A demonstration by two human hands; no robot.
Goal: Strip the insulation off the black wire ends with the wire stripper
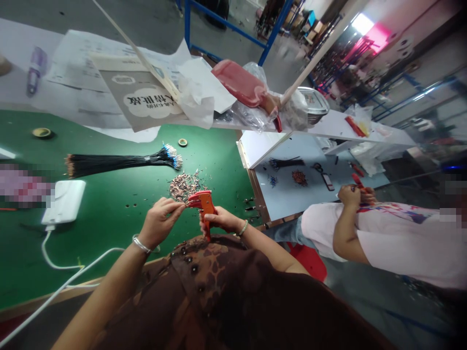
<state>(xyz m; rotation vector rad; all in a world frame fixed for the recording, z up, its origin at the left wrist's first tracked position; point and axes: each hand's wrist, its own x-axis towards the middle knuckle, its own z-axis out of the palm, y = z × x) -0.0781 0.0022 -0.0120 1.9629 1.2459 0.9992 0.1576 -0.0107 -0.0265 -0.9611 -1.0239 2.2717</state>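
Note:
My right hand (pixel 219 219) is wrapped around the handles of an orange-red wire stripper (pixel 205 198), held upright above the green table. At the tool's jaws, my left hand (pixel 164 218) is closed in a pinch on what looks like a short wire, mostly hidden by the fingertips. Just beyond the jaws lies a loose pile of short wire pieces (pixel 182 185) with coppery ends. A bundle of long black wires (pixel 120 163) rests farther back, its right ends blue and silvery.
A white shelf (pixel 226 124) with papers, a pink-red item and a metal container runs across the back. At left, a white device (pixel 65 201) trails a white cable (pixel 47 253). A co-worker (pixel 394 233) sits at right by a blue-grey table (pixel 284 197). A small round dish (pixel 182 142) stands behind the pile.

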